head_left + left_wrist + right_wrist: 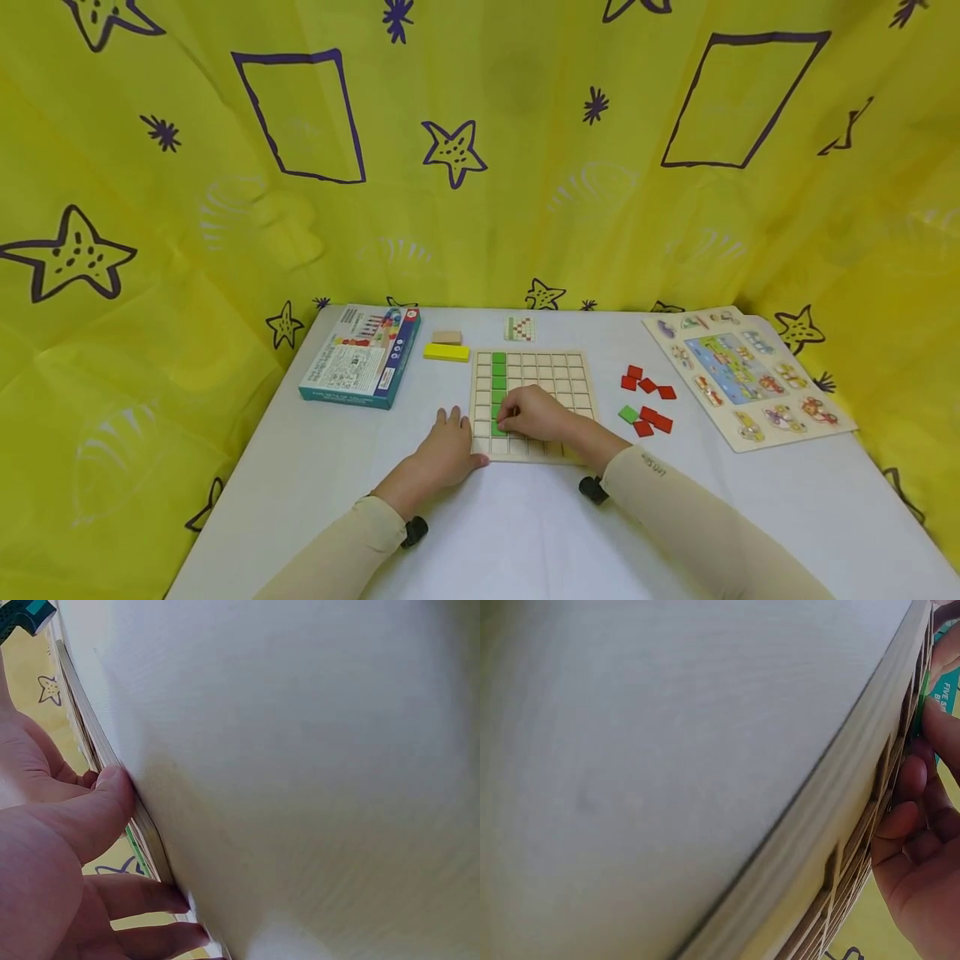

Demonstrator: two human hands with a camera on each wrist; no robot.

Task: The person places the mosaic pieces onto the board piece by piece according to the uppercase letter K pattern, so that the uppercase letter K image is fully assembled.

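A wooden grid board lies on the white table, with green square tiles lined up in its second column from the left. Over the lower part of that column, my right hand pinches a green tile between thumb and fingertips, down at the grid. My left hand rests at the board's lower left corner, fingers extended along the side. Its thumb touches the board's edge. Right of the board lie several loose red tiles and a green tile.
Behind the board is a small pattern card. A yellow block and a plain wooden block lie at its upper left. A game box stands farther left, and a picture puzzle board lies at the right.
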